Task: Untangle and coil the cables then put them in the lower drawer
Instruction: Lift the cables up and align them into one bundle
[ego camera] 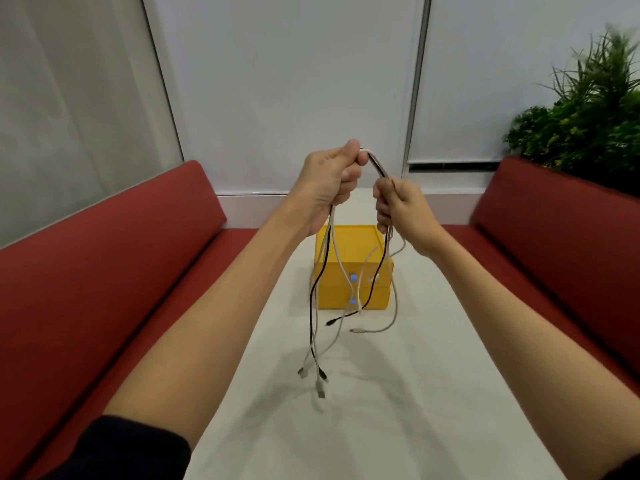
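A bundle of white and black cables [375,166] arches between my two raised hands, high above the white table [398,393]. My left hand [330,183] grips one side of the bundle in a fist. My right hand [400,207] grips the other side. Loose ends [320,344] hang down from both fists, and several plugs dangle just above the tabletop. Behind the hanging cables stands a small yellow box [346,247] with two stacked drawers, each with a blue handle; the lower drawer [332,301] looks closed.
Red cushioned benches [104,271] run along both sides of the table. A green plant [588,116] stands behind the right bench. A white wall with blinds closes the far end.
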A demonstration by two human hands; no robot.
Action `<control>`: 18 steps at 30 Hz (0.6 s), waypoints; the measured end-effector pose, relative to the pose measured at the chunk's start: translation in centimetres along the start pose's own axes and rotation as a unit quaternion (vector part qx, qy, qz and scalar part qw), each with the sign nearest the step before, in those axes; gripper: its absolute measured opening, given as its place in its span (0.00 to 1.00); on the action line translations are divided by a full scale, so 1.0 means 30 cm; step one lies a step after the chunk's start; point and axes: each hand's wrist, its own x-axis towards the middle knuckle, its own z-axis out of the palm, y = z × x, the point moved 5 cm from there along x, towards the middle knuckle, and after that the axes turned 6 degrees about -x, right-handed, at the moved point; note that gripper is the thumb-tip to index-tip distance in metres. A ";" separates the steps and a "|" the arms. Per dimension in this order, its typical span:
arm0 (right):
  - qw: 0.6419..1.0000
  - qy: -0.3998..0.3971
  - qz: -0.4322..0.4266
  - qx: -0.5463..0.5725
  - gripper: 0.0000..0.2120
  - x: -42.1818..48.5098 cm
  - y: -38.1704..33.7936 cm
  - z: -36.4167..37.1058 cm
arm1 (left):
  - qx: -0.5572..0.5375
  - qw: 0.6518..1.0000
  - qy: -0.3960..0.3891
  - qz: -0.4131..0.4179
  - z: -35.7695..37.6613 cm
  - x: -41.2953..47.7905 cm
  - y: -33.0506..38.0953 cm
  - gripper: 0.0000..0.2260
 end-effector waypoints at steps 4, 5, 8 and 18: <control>0.997 0.062 0.042 0.010 0.16 -0.020 0.110 -0.005 | -0.031 0.999 0.025 0.035 -0.010 -0.008 0.038 0.14; 0.996 0.068 0.048 0.017 0.15 -0.026 0.126 -0.001 | -0.034 0.998 0.030 0.040 -0.012 -0.011 0.042 0.14; 0.994 0.074 0.068 0.044 0.15 -0.045 0.164 0.020 | -0.067 0.995 0.049 0.053 -0.021 -0.014 0.044 0.15; 0.972 0.087 0.186 0.116 0.15 -0.190 0.379 0.062 | -0.128 0.986 0.086 0.057 -0.067 -0.030 0.071 0.15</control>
